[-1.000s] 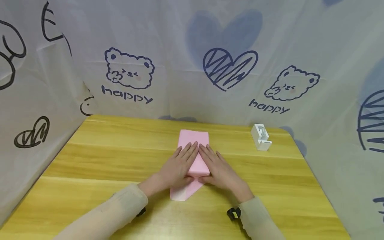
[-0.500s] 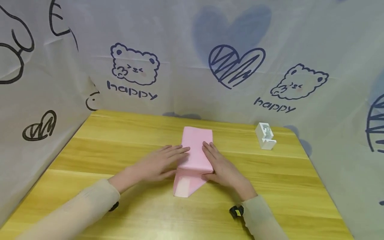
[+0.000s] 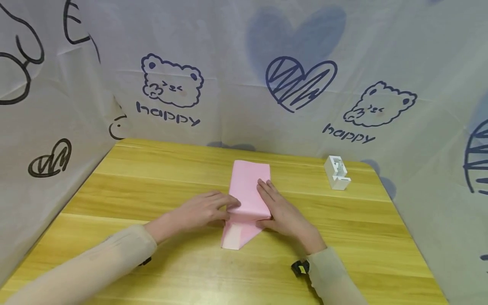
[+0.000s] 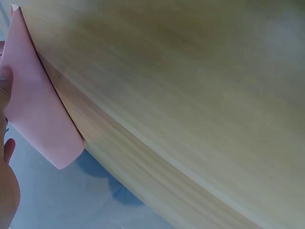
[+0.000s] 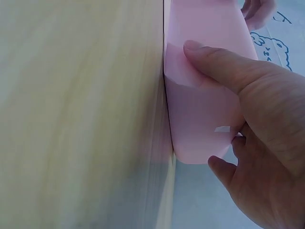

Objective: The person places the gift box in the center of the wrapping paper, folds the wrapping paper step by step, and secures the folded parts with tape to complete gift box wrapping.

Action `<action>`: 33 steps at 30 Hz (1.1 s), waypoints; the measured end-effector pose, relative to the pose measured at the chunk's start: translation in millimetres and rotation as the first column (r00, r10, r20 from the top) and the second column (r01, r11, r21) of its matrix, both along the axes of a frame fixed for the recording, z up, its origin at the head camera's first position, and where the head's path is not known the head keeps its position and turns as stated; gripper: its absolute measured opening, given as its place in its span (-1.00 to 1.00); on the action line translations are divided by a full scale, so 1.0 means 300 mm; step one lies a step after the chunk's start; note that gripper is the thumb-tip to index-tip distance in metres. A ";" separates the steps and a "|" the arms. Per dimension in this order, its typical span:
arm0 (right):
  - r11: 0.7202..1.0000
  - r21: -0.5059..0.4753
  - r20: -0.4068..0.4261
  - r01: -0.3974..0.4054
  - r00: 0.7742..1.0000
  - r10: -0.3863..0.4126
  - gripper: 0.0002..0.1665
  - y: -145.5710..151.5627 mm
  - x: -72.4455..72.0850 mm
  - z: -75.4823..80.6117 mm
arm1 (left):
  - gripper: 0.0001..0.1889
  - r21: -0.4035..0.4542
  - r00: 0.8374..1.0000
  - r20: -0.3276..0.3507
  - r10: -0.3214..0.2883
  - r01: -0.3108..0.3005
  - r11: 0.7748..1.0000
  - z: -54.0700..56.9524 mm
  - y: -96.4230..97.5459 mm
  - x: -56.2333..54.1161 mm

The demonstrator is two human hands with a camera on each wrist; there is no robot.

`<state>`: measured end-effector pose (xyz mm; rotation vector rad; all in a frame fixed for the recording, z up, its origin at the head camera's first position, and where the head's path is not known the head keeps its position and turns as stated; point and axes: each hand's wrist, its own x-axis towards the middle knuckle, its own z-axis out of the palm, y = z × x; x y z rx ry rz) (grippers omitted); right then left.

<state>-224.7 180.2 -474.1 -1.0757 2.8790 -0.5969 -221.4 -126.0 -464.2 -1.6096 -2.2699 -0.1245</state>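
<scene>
A pink paper-wrapped packet (image 3: 249,186), flat and oblong, lies on the wooden table (image 3: 152,190). From its near end an unfolded paper flap (image 3: 231,237) with a pale inner side sticks out. At the near left corner, my left hand (image 3: 200,210) pinches the paper, fingers bent over the top and thumb at the side. In the left wrist view, that thumb (image 4: 5,86) rests on the pink side. My right hand (image 3: 286,216) presses along the packet's right edge with nearly straight fingers. Its thumb (image 5: 214,59) lies against the pink paper in the right wrist view.
A small white tape dispenser (image 3: 337,173) stands at the back right of the table. Behind the table hangs a pale cloth (image 3: 236,97) printed with bears and hearts. A black strap (image 3: 300,267) shows at the right wrist.
My left hand has left the packet's top, moved left, then come to its near left corner with fingers bending. My right hand stays at the right edge. The view has shifted slightly.
</scene>
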 end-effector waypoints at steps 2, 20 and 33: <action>1.000 -0.006 0.004 -0.001 1.000 0.001 0.25 -0.002 0.000 0.000 | -0.82 0.009 1.000 0.005 -0.003 0.003 1.000 0.000 0.010 -0.004; 1.000 0.004 0.007 0.010 1.000 -0.010 0.22 -0.002 0.002 0.000 | -0.60 0.046 0.992 0.124 0.039 -0.045 0.998 -0.021 0.081 -0.031; 1.000 -0.012 -0.012 -0.001 1.000 0.001 0.24 -0.007 0.005 0.003 | 0.00 -0.097 0.952 0.257 0.164 -0.144 0.985 -0.017 0.100 -0.088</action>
